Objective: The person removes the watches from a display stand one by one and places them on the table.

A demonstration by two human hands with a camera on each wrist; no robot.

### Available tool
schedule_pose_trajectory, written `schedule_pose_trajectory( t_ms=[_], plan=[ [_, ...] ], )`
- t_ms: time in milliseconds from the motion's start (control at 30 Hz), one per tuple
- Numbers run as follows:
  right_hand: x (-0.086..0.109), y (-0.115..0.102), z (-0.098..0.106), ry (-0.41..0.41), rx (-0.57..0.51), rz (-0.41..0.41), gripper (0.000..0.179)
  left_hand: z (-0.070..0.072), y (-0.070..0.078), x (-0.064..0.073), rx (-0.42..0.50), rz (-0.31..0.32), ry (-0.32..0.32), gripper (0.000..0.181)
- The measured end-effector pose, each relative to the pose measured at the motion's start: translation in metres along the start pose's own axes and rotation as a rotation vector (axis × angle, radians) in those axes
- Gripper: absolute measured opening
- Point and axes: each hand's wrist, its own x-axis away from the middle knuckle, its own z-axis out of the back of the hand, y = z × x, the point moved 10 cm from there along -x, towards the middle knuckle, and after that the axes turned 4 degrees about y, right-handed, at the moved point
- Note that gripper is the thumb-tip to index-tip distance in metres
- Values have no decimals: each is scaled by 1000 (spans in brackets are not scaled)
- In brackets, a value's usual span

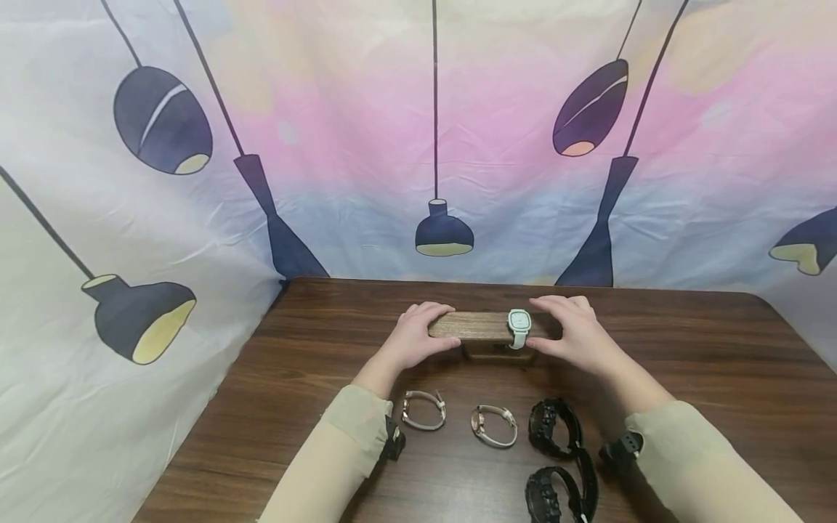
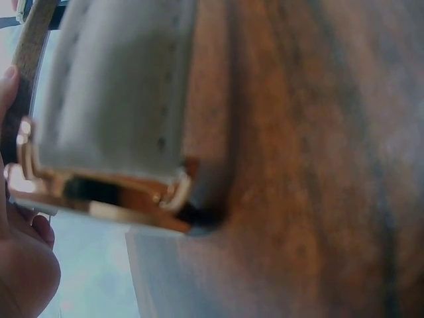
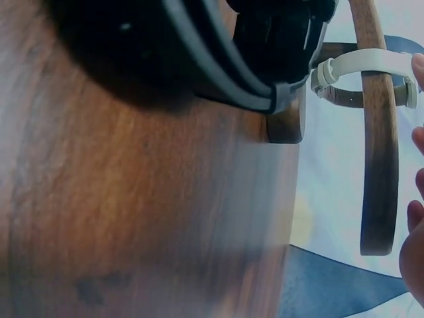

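Observation:
A wooden watch stand point(image 1: 477, 327) stands on the table, its bar lying sideways. My left hand point(image 1: 418, 335) grips the bar's left end, thumb in front and fingers behind. A white watch point(image 1: 519, 323) with a squarish face hangs fastened round the bar, right of its middle. My right hand point(image 1: 578, 330) reaches around the bar's right end, thumb at the white strap and fingertips at the watch's far edge. In the right wrist view, the other fingers point(image 3: 419, 179) stand apart from the bar's wood. The white strap point(image 3: 371, 61) loops round the bar there.
Two slim pale-strapped watches point(image 1: 423, 412) point(image 1: 495, 426) lie on the brown table point(image 1: 314, 378) before the stand. Black chunky watches point(image 1: 554, 428) point(image 1: 552, 494) lie near my right wrist. A printed cloth with lamps point(image 1: 366, 181) hangs behind the table.

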Motion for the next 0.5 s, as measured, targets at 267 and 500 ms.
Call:
schedule_pose_trajectory(
  t_ms=[267, 500],
  plan=[
    [-3, 0, -5, -8, 8, 13, 62, 1, 2, 1, 0, -2, -6, 60],
    [-5, 3, -9, -21, 24, -10, 62, 0, 0, 1, 4, 3, -3, 60]
  ],
)
